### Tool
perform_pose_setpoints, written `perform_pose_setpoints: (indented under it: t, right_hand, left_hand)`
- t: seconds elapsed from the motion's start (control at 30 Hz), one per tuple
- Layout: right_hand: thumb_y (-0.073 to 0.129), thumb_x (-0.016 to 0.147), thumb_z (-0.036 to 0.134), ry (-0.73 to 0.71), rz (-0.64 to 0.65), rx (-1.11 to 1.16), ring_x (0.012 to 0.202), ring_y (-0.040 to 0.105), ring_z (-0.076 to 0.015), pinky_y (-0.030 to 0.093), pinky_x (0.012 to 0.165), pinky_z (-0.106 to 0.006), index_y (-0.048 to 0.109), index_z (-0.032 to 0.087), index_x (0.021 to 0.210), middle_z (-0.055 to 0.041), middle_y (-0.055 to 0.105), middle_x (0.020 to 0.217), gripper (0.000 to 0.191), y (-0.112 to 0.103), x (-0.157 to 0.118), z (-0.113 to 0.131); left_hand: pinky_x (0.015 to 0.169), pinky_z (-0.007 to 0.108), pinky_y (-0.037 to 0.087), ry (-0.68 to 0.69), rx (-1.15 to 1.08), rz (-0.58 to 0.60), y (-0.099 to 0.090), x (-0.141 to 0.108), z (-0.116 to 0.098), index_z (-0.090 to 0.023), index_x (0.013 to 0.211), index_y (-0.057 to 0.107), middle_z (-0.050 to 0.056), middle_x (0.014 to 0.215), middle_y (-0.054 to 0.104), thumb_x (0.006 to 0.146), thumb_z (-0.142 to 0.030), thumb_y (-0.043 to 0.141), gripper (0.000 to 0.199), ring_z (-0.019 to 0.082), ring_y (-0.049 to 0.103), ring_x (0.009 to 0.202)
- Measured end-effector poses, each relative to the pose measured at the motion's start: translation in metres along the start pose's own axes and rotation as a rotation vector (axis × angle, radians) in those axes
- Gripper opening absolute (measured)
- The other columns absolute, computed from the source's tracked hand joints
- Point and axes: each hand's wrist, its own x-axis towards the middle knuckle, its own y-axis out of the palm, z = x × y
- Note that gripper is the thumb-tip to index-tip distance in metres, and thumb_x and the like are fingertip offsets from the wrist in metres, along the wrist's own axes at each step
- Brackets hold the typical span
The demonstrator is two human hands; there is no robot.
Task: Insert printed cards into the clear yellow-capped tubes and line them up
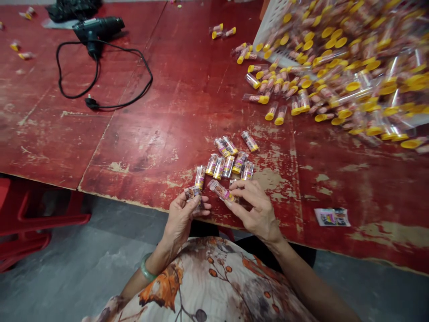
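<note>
Labelled tube (219, 190): one end in right grip (257, 209), other jutting left.

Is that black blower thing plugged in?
No, the blower is unplugged: its plug lies loose on the red table, at the cord's end.

1. I saw a red table (181, 103) like painted wood, shiny, with rough, pale patches.
2. The little wrapped tubes (212, 164) looked like smooth, shiny plastic to me.
3. The bare tubes (252, 81) were clear, glossy plastic, with smooth plastic caps (263, 99).
4. I saw a hard plastic basket (270, 20).
5. The black bag (70, 11) looked thin and crinkly.
6. The shirt (217, 290) was soft-looking cloth.
7. The green bangle (146, 268) looked smooth, like polished stone.
</note>
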Motion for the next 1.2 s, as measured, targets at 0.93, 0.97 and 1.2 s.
perform_pose_setpoints:
  t: [0.93, 0.97, 1.2]
  right_hand:
    - [0.077, 0.07, 0.028, 0.516, -0.043, 0.604, 0.076, 0.065, -0.0162, 0.054, 0.069, -0.028, 0.066, 0.02, 0.099, -0.0042, 0.071, 0.091, 0.032, -0.01, -0.018, -0.003]
    - [0.076, 0.072, 0.027, 0.486, -0.031, 0.583, 0.078, 0.065, -0.0168, 0.054, 0.071, -0.028, 0.068, 0.02, 0.097, -0.0042, 0.071, 0.092, 0.027, -0.011, -0.018, -0.003]
    - [0.07, 0.077, 0.016, 0.259, -0.046, 0.528, 0.092, 0.064, -0.0178, 0.049, 0.084, -0.03, 0.072, 0.022, 0.084, -0.0035, 0.069, 0.096, 0.009, -0.013, -0.015, -0.002]
  left_hand:
    - [0.067, 0.028, 0.057, -0.175, 0.065, 0.255, 0.021, -0.007, 0.008, -0.012, 0.093, 0.07, 0.005, 0.08, 0.07, 0.071, -0.023, 0.076, 0.025, 0.014, 0.066, 0.067]
    - [0.066, 0.028, 0.057, -0.174, 0.061, 0.249, 0.021, -0.007, 0.008, -0.013, 0.094, 0.07, 0.004, 0.08, 0.07, 0.071, -0.022, 0.076, 0.025, 0.014, 0.066, 0.067]
    - [0.066, 0.028, 0.057, -0.146, 0.036, 0.233, 0.018, -0.008, 0.009, -0.013, 0.094, 0.07, 0.004, 0.082, 0.071, 0.071, -0.022, 0.076, 0.025, 0.013, 0.065, 0.066]
